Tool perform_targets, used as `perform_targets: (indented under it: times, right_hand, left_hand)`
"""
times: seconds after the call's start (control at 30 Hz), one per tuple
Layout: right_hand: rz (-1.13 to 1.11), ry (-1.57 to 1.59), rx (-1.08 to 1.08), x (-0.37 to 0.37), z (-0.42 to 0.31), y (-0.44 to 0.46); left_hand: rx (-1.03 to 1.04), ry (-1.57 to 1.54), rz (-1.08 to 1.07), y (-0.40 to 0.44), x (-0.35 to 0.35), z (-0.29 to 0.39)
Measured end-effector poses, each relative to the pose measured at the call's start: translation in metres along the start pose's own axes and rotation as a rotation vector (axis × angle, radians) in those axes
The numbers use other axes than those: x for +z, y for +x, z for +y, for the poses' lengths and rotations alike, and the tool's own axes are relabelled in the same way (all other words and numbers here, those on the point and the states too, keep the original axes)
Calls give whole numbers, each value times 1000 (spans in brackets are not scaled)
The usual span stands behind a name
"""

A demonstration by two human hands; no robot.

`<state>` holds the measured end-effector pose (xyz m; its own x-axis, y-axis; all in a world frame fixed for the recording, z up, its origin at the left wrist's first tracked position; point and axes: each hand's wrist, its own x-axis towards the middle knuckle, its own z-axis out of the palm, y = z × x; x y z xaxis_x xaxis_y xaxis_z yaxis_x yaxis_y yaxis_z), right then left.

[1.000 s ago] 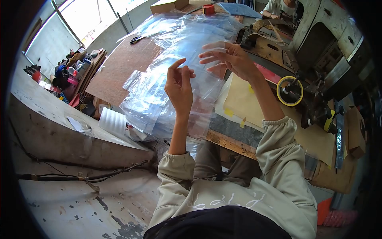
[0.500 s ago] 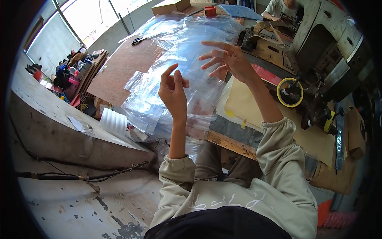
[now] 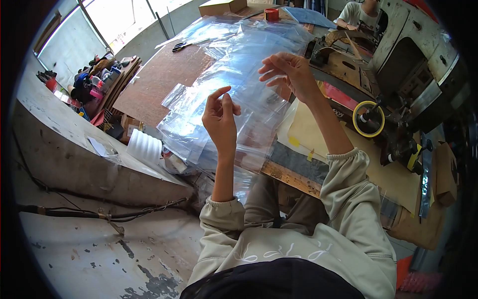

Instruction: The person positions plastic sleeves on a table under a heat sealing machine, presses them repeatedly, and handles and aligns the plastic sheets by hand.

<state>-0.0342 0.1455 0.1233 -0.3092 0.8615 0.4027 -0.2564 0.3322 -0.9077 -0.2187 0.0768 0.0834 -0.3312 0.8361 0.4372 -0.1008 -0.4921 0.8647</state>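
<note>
Clear plastic bags (image 3: 234, 55) lie spread in overlapping layers on a brown board (image 3: 167, 74). My left hand (image 3: 220, 117) is raised above the bags, its fingers curled but apart, holding nothing that I can see. To its right, my right hand (image 3: 291, 74) hovers over the bags with its fingers spread and bent, with nothing in it. Beige sheets (image 3: 311, 124) with yellow tape pieces lie below my right forearm. A pair of dark scissors (image 3: 180, 46) rests on the board at the upper left.
A machine with a yellow-rimmed wheel (image 3: 368, 118) stands at the right. A red tape roll (image 3: 272, 15) and a cardboard box (image 3: 222, 7) sit at the far edge. White foam (image 3: 144, 145) is at the left. Another person (image 3: 359, 16) sits at the upper right.
The view has shifted slightly, moving the table rightward and down in the picture. My right hand's fingers have bent more. My left hand has moved slightly left since the earliest frame.
</note>
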Motion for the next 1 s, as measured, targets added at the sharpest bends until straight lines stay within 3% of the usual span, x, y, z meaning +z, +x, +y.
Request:
perform_targets:
  times: [0.67,0.77,0.8,0.87,1.0]
  right_hand:
    - [130,185,-125,-8,5,6]
    - [183,171,-89,-8,5,10]
    - [201,160,-85,-8,6,12]
    - [241,146,-65,0,7,13]
    - [257,48,-50,30,-2,20]
  left_hand:
    - [7,-6,23,-3,-1,-1]
    - [69,9,75,-11,-15,17]
    - [-27,86,151,-17,-24,31]
    - [84,58,193,-19,-43,39]
    - [83,75,200,-22,-59,48]
